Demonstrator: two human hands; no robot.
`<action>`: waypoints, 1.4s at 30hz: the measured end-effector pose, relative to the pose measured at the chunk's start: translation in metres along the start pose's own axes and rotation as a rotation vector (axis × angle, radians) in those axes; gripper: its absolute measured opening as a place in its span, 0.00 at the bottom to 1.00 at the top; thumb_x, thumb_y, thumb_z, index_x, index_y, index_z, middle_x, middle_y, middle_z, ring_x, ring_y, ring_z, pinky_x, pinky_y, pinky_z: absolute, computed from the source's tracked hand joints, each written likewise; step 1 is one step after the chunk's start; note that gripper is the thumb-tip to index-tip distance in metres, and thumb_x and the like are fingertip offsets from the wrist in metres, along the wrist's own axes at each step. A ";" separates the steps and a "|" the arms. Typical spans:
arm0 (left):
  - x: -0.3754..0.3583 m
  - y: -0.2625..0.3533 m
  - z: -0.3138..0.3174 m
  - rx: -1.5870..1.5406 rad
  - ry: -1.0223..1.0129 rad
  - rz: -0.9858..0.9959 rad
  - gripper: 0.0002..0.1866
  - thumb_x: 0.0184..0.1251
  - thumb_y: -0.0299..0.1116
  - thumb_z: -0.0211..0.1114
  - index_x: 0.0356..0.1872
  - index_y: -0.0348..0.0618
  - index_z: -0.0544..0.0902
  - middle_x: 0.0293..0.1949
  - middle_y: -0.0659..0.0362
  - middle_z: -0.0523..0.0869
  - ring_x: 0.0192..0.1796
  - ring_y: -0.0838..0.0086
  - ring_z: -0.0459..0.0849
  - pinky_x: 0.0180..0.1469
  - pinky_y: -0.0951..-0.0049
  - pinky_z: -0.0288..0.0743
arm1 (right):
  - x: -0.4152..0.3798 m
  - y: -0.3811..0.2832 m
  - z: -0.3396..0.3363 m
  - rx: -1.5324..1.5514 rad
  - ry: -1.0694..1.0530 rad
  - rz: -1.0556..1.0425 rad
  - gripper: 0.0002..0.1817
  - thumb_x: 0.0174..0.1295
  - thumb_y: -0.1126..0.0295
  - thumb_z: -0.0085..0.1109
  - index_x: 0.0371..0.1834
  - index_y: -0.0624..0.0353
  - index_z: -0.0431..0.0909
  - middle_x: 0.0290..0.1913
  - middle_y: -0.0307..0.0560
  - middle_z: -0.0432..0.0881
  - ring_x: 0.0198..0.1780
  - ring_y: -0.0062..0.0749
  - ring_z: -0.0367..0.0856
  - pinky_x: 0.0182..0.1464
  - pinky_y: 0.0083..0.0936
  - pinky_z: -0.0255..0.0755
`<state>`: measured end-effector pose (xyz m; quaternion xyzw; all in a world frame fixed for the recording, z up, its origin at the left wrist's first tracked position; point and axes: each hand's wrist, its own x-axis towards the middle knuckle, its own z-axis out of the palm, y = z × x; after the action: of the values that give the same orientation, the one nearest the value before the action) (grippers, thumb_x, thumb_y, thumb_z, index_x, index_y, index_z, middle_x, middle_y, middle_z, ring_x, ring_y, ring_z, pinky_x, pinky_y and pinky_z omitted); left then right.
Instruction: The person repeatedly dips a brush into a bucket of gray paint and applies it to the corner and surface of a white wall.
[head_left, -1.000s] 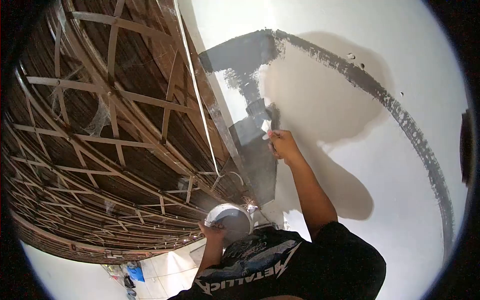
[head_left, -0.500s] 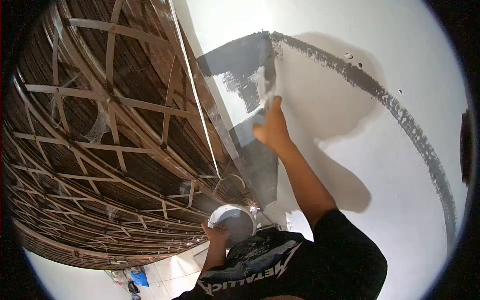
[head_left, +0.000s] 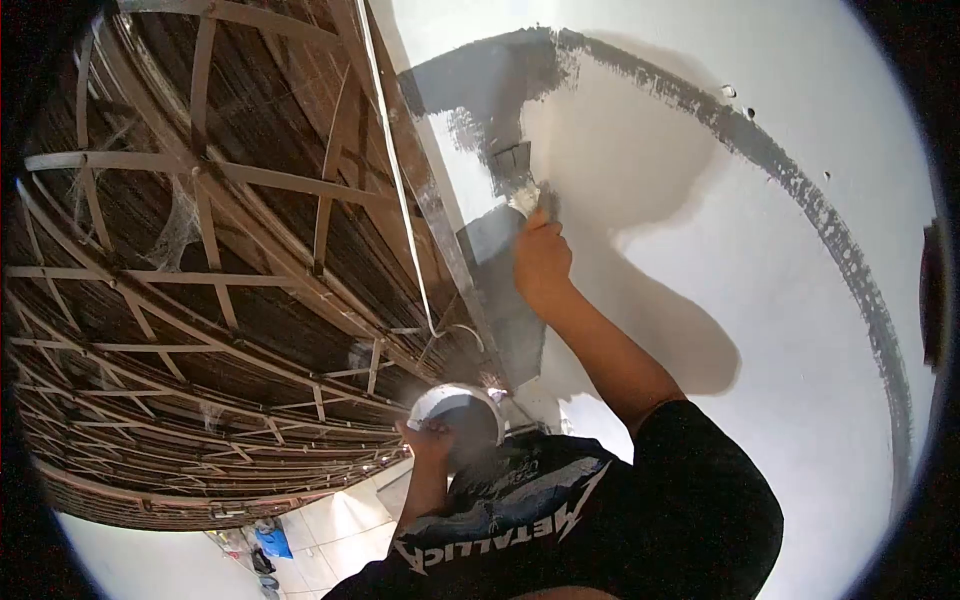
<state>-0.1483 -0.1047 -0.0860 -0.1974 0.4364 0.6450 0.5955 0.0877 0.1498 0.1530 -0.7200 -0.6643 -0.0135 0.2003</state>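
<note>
A paintbrush is gripped in my right hand, its grey-coated bristles against the wall where a white patch meets grey paint. My fingers are wrapped round its handle. Lower down, my left hand holds the rim of a white bucket with grey paint inside. More grey paint covers the wall strip below the brush, and a curved grey band runs across the white wall to the right.
Brown metal lattice and corrugated roofing fill the left side, with cobwebs hanging from it. A white cable runs along the beam beside the wall. Far below, a blue bag lies on the tiled floor.
The brush and my right hand have shifted down the painted strip, and the brush shows more sharply. My left hand still holds the bucket. The camera view has tilted slightly.
</note>
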 end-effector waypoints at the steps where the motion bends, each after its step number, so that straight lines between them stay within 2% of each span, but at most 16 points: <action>1: 0.010 0.002 -0.004 -0.013 0.039 0.019 0.35 0.63 0.71 0.37 0.39 0.50 0.77 0.27 0.62 0.74 0.26 0.68 0.68 0.29 0.66 0.62 | -0.004 0.001 0.000 0.006 -0.019 0.026 0.23 0.60 0.72 0.56 0.51 0.74 0.57 0.41 0.65 0.75 0.39 0.50 0.84 0.38 0.33 0.82; 5: 0.014 0.006 0.000 -0.006 0.051 0.012 0.34 0.56 0.68 0.44 0.45 0.49 0.76 0.44 0.55 0.73 0.38 0.61 0.68 0.34 0.61 0.61 | -0.024 0.015 -0.041 0.078 -0.148 -0.105 0.16 0.66 0.68 0.50 0.49 0.68 0.62 0.35 0.62 0.79 0.35 0.53 0.84 0.38 0.39 0.80; 7: 0.028 0.008 -0.018 0.008 -0.122 0.018 0.34 0.54 0.68 0.45 0.46 0.49 0.76 0.40 0.57 0.74 0.35 0.63 0.68 0.34 0.61 0.61 | -0.031 0.026 -0.060 0.212 -0.161 -0.165 0.13 0.69 0.65 0.46 0.48 0.65 0.66 0.28 0.60 0.81 0.31 0.52 0.84 0.36 0.43 0.78; 8: 0.040 0.008 -0.024 0.013 -0.213 0.022 0.34 0.54 0.68 0.46 0.46 0.50 0.76 0.38 0.57 0.74 0.34 0.64 0.68 0.33 0.61 0.62 | -0.033 0.034 -0.066 0.255 -0.137 -0.164 0.14 0.70 0.64 0.45 0.48 0.65 0.66 0.28 0.61 0.81 0.31 0.55 0.83 0.36 0.46 0.77; 10: 0.020 0.003 -0.008 0.082 -0.116 0.140 0.33 0.53 0.68 0.46 0.44 0.50 0.77 0.32 0.59 0.74 0.30 0.66 0.67 0.32 0.62 0.62 | -0.040 0.052 -0.077 0.344 -0.086 -0.168 0.15 0.72 0.61 0.41 0.49 0.64 0.67 0.29 0.62 0.81 0.32 0.60 0.81 0.36 0.52 0.73; 13: 0.003 0.005 0.004 0.009 -0.001 0.096 0.31 0.53 0.69 0.47 0.38 0.51 0.77 0.25 0.61 0.73 0.26 0.69 0.66 0.31 0.65 0.62 | -0.048 0.071 -0.093 0.405 -0.004 -0.128 0.15 0.73 0.62 0.42 0.45 0.65 0.70 0.33 0.59 0.80 0.32 0.49 0.81 0.34 0.43 0.70; 16: 0.006 0.009 -0.004 -0.093 0.061 0.007 0.30 0.54 0.69 0.48 0.32 0.51 0.77 0.22 0.62 0.71 0.24 0.70 0.66 0.30 0.67 0.61 | -0.046 0.078 -0.089 0.730 0.165 -0.199 0.16 0.74 0.60 0.42 0.40 0.64 0.70 0.25 0.50 0.73 0.25 0.36 0.72 0.30 0.34 0.66; 19: 0.009 0.009 -0.007 -0.074 0.072 0.015 0.29 0.57 0.68 0.45 0.31 0.52 0.76 0.22 0.62 0.71 0.23 0.70 0.65 0.29 0.67 0.61 | -0.031 0.069 -0.072 1.038 0.263 -0.188 0.15 0.73 0.63 0.39 0.40 0.65 0.69 0.28 0.58 0.77 0.28 0.55 0.74 0.33 0.37 0.68; 22: 0.013 0.011 -0.003 -0.048 0.026 -0.009 0.28 0.59 0.66 0.44 0.31 0.52 0.76 0.21 0.63 0.71 0.23 0.70 0.65 0.29 0.67 0.60 | -0.011 0.051 -0.064 1.256 0.362 -0.195 0.14 0.73 0.65 0.39 0.36 0.64 0.69 0.27 0.56 0.75 0.26 0.52 0.70 0.32 0.34 0.65; 25: 0.016 0.010 -0.004 -0.057 -0.105 0.007 0.26 0.59 0.65 0.46 0.31 0.52 0.76 0.21 0.65 0.72 0.23 0.70 0.66 0.28 0.66 0.61 | 0.014 0.018 -0.075 1.009 0.524 -0.425 0.13 0.72 0.65 0.42 0.34 0.64 0.70 0.21 0.52 0.71 0.23 0.37 0.71 0.26 0.33 0.65; 28: 0.007 0.014 -0.005 -0.030 -0.115 -0.001 0.26 0.58 0.65 0.46 0.31 0.53 0.77 0.22 0.65 0.72 0.24 0.70 0.68 0.27 0.66 0.61 | 0.024 -0.014 -0.059 0.442 0.326 -0.165 0.14 0.70 0.67 0.40 0.34 0.65 0.73 0.30 0.60 0.79 0.31 0.55 0.79 0.35 0.42 0.74; 31: 0.007 0.018 -0.001 0.044 -0.001 -0.031 0.28 0.60 0.66 0.43 0.33 0.52 0.76 0.25 0.63 0.74 0.26 0.68 0.69 0.27 0.64 0.61 | 0.005 -0.014 -0.089 0.389 0.149 -0.093 0.15 0.69 0.66 0.42 0.35 0.68 0.75 0.31 0.65 0.80 0.36 0.56 0.82 0.37 0.48 0.76; 34: 0.005 0.009 -0.001 -0.078 -0.040 0.000 0.33 0.60 0.70 0.42 0.42 0.50 0.76 0.33 0.58 0.77 0.31 0.63 0.72 0.33 0.61 0.65 | -0.009 -0.005 -0.089 0.306 0.073 -0.151 0.15 0.67 0.66 0.45 0.38 0.69 0.76 0.33 0.66 0.80 0.38 0.54 0.83 0.39 0.45 0.78; 37: -0.005 0.010 0.014 -0.060 -0.044 0.058 0.39 0.60 0.73 0.38 0.51 0.47 0.74 0.44 0.53 0.76 0.41 0.60 0.71 0.44 0.56 0.65 | -0.010 0.001 -0.078 0.236 -0.092 -0.042 0.14 0.63 0.67 0.47 0.40 0.67 0.77 0.35 0.62 0.82 0.40 0.53 0.84 0.41 0.43 0.78; 39: -0.027 0.013 0.036 -0.027 0.018 -0.002 0.41 0.58 0.74 0.38 0.50 0.45 0.73 0.44 0.53 0.74 0.42 0.62 0.67 0.49 0.54 0.63 | -0.013 0.008 -0.072 0.218 -0.065 -0.091 0.13 0.62 0.67 0.47 0.40 0.66 0.77 0.35 0.61 0.82 0.40 0.53 0.83 0.44 0.43 0.78; 42: -0.002 0.011 0.020 0.036 -0.081 0.035 0.39 0.58 0.73 0.41 0.47 0.44 0.72 0.40 0.53 0.72 0.39 0.64 0.66 0.47 0.56 0.62 | -0.013 0.022 -0.074 0.218 -0.129 -0.135 0.14 0.65 0.67 0.45 0.36 0.69 0.76 0.33 0.64 0.82 0.40 0.57 0.83 0.43 0.47 0.76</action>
<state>-0.1532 -0.0891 -0.0695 -0.1529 0.4269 0.6547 0.6048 0.1254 0.1141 0.2111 -0.6471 -0.7203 0.0917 0.2326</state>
